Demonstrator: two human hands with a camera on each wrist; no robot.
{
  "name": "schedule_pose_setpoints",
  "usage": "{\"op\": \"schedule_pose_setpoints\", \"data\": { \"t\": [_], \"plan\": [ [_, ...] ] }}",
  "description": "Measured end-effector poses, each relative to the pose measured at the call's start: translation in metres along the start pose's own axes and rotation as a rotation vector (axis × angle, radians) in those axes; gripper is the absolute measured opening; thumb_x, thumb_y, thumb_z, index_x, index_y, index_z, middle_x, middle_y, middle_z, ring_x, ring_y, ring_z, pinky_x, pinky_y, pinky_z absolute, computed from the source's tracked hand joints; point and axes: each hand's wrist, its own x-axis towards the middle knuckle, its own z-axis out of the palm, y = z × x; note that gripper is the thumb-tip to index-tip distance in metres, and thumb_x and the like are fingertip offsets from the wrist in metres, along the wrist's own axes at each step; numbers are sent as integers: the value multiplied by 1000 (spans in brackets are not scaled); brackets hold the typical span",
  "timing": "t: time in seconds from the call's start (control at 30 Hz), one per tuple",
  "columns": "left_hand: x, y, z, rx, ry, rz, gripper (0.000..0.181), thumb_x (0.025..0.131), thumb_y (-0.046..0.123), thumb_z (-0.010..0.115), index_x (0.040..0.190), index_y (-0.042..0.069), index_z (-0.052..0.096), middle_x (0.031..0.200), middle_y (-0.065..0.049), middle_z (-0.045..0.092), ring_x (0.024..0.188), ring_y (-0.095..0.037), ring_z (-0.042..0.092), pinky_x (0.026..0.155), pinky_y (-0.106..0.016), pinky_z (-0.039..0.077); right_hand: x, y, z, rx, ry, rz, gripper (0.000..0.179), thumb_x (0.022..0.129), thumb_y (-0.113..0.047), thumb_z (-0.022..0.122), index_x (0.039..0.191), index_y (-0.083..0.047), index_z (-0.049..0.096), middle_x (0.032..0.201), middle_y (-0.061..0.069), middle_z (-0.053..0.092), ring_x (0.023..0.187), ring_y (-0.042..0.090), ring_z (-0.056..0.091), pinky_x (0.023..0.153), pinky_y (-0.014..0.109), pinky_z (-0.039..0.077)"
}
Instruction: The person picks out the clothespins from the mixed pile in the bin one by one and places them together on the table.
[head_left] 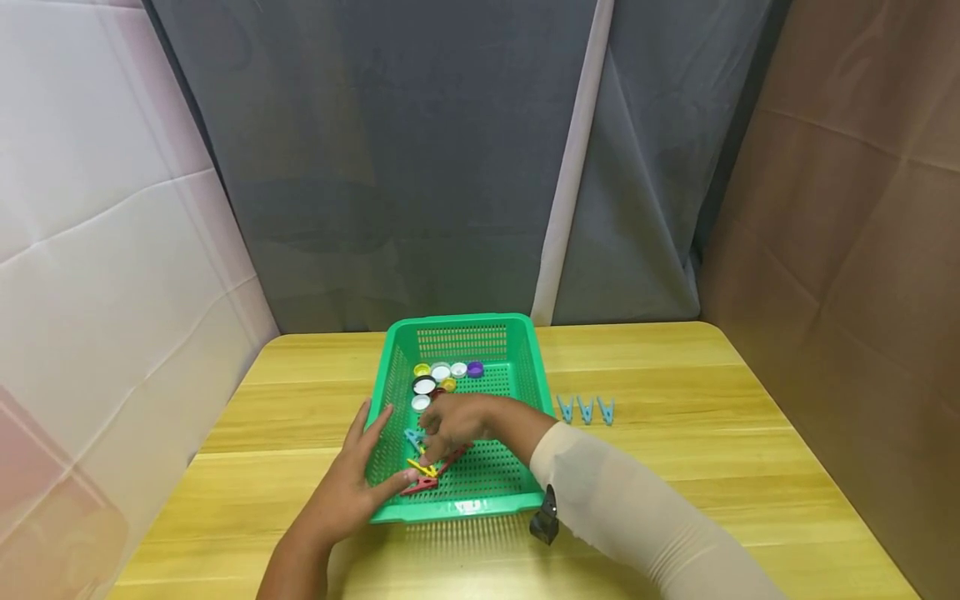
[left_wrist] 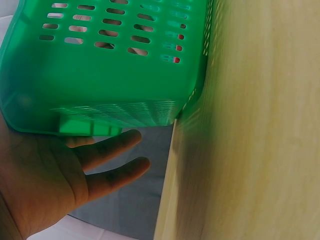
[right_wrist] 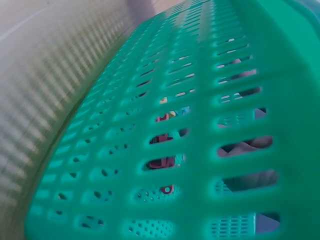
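A green plastic basket (head_left: 540, 392) stands on the table. My left hand (head_left: 345, 492) rests against its near left corner with spread fingers, the thumb reaching over the rim; the left wrist view shows straight fingers (left_wrist: 117, 172) beside the outer wall. My right hand (head_left: 457, 425) reaches inside, its thumb and forefinger apart near a blue clothespin (head_left: 412, 437) and a yellow clothespin (head_left: 422, 468). Red clothespins (head_left: 420, 486) lie below them. In the right wrist view the basket's slotted wall (right_wrist: 200, 165) hides most of the hand.
Several bottle caps, among them a purple cap (head_left: 475, 369) and a white cap (head_left: 421, 403), lie toward the back of the basket. On the wooden table (head_left: 675, 467), three blue clothespins (head_left: 585, 410) form a row right of the basket. Grey cloth (head_left: 420, 167) hangs behind.
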Motion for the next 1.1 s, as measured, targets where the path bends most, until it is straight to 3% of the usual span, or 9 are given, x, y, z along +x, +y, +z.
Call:
{"op": "schedule_pose_setpoints", "data": {
  "t": [0.27, 0.47, 0.7, 0.87, 1.0, 1.1],
  "plan": [
    [2, 1, 0, -8, -4, -4, 95, 100, 39, 79, 175, 11, 26, 183, -26, 0, 160, -68, 20, 116, -88, 31, -1, 0, -4, 130, 120, 6, 68, 90, -19, 92, 147, 5, 63, 133, 14, 73, 123, 29, 72, 106, 45, 61],
    [0, 1, 0, -5, -1, -4, 97, 100, 43, 79, 174, 10, 27, 183, -26, 0, 160, -68, 21, 116, -88, 31, -2, -1, -4, 222, 158, -18, 60, 88, -6, 91, 141, 8, 64, 121, 13, 74, 116, 28, 76, 108, 46, 61],
    [0, 1, 0, 4, 11, 9, 96, 99, 42, 80, 174, 11, 28, 183, -27, 2, 159, -68, 24, 115, -88, 33, -3, -8, -2, 365, 292, -68, 43, 76, 21, 87, 112, 4, 73, 105, 15, 73, 105, 34, 83, 85, 39, 67],
    [1, 1, 0, -1, 10, 15, 96, 100, 41, 80, 174, 11, 28, 183, -27, 1, 159, -69, 23, 114, -89, 33, -4, -13, -2, 367, 346, -99, 42, 73, 23, 88, 107, 3, 74, 103, 15, 75, 101, 33, 84, 76, 33, 68],
    [1, 0, -1, -4, 8, 15, 96, 100, 42, 80, 174, 11, 28, 183, -27, 1, 159, -69, 22, 114, -89, 32, -5, -13, -3, 375, 357, -148, 39, 74, 23, 88, 107, 5, 76, 104, 19, 78, 97, 32, 84, 78, 33, 68],
    [0, 0, -1, -6, 1, 7, 96, 100, 42, 80, 174, 10, 28, 183, -28, 0, 159, -69, 21, 114, -89, 32, -6, -11, -5, 318, 353, -184, 36, 77, 16, 89, 109, 3, 79, 106, 17, 81, 96, 22, 82, 81, 30, 67]
  ]
}}
